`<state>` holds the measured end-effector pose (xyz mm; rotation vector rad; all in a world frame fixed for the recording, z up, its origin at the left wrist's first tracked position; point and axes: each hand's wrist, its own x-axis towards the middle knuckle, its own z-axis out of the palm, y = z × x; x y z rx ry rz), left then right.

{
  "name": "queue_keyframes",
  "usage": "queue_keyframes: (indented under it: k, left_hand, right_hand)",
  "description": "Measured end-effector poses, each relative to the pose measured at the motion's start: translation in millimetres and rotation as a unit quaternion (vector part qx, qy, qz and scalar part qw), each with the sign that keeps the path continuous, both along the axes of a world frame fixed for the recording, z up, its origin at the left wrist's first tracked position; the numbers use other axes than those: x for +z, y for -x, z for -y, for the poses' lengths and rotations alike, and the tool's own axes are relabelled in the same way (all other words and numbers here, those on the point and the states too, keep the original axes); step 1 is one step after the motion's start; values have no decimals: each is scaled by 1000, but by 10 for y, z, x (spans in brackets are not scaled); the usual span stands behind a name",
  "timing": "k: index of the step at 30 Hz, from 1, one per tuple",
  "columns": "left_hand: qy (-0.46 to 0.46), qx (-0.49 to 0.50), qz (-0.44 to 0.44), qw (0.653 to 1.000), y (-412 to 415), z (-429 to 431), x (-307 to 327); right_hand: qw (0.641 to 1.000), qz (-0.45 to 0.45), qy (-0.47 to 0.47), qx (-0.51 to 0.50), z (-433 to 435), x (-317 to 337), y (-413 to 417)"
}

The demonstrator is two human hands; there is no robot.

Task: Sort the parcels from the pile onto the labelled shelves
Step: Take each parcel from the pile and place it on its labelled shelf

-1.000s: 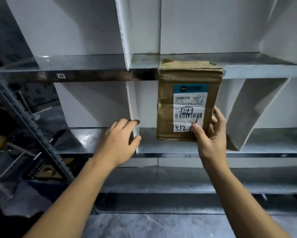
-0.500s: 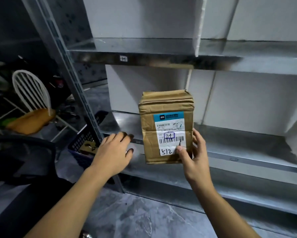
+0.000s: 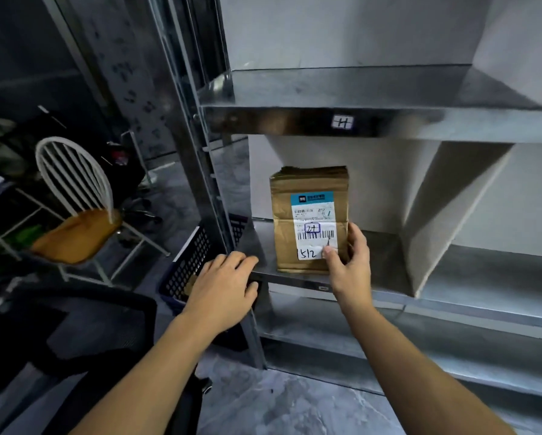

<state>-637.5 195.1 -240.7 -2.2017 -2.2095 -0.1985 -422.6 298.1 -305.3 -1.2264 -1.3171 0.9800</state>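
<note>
Parcel (image 3: 308, 219) stands upright on the shelf (image 3: 379, 265), label outward for reading; right hand (image 3: 351, 268) pinches its right edge, likely steadying it; left hand (image 3: 222, 287) rests relaxed on the shelf corner.

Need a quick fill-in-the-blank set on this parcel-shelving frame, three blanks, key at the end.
1. The right hand holds the brown parcel ____, not lying flat, on the shelf.
2. The number handwritten at the bottom of the parcel's label is ____.
3. The tag on the shelf edge above the parcel bears the letter ____.

Missing words: upright; 512; H
</note>
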Motion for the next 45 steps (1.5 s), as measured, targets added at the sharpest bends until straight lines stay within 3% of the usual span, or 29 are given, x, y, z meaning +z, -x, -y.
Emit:
queue_keyframes:
  k: [10,16,29,35,38,45]
  left_hand:
    - [7,9,52,999,216,-481,-254]
    - [13,8,69,997,285,-504,-363]
    - [33,5,90,995,318,-388,-433]
    - [36,-12,96,995,217,-296,-383]
    - [48,-37,87,994,103,-279,-374]
    - [47,-122,63,989,-526,-357,-350]
  right_hand:
    - [998,-18,59,-3,-707,-392,568]
    - [995,45,84,29,-805,-586,645]
    - [989,93,104,57,-793,-582,635]
    - [977,178,108,43,-486,-409,365]
    - [958,267,82,59,-231,-384,120]
    - [863,498,-30,81,304,-311,-686]
